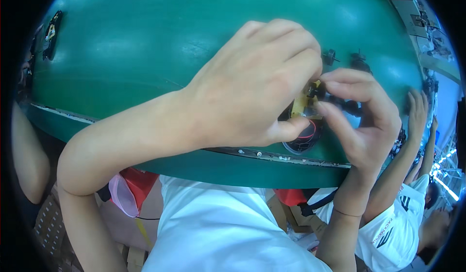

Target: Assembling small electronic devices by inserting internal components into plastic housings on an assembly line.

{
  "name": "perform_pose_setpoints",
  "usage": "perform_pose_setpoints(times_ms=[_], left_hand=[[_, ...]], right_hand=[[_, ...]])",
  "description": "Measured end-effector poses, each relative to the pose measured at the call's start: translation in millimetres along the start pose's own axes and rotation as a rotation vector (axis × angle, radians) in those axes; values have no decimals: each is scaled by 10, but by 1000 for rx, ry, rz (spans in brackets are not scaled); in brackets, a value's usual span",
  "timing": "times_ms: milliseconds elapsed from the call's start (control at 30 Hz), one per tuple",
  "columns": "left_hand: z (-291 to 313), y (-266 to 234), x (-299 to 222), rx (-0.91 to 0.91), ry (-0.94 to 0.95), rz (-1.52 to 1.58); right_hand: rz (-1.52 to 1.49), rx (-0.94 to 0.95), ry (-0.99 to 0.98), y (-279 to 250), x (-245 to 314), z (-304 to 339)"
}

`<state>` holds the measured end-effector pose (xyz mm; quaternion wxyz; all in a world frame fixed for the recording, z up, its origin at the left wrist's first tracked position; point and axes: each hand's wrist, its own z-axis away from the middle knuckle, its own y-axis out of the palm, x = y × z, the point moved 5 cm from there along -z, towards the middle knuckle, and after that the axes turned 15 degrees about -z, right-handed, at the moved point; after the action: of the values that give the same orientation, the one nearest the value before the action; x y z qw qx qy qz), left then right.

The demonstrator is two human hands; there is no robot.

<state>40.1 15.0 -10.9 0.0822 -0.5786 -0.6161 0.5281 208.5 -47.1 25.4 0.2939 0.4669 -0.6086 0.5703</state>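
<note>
Thumb and curled fingers of the left hand [257, 82] hold a yellow-and-black assembly [300, 108] toward three o'clock. Right hand [371, 119], half-curled, has thumb and forefinger slightly parted at its small black part [316, 91]; whether they grip, I cannot tell. Black wheel-like pieces [330, 57] lie at two o'clock on a green table [145, 34]; a dark assembly [51, 35] at ten; a co-worker's hand [417, 109] at three.

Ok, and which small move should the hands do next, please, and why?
Perhaps the right hand should gently press the small black part toward the yellow piece while the left hand steadies that piece. The right thumb and finger flank the black part, and the left thumb is at the yellow piece; whether the part sits fully is hidden.
</note>
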Motion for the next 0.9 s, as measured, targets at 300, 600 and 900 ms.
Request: perform_pose_setpoints(times_ms=[300,600,900], left_hand=[[1,81,-40,10,-1,-4],[-135,190,-176,40,-3,-2],[-163,151,-172,22,-20,18]], right_hand=[[74,-33,-21,-4,7,67],[63,-91,-74,-154,-60,154],[123,-25,-174,-170,-54,84]])
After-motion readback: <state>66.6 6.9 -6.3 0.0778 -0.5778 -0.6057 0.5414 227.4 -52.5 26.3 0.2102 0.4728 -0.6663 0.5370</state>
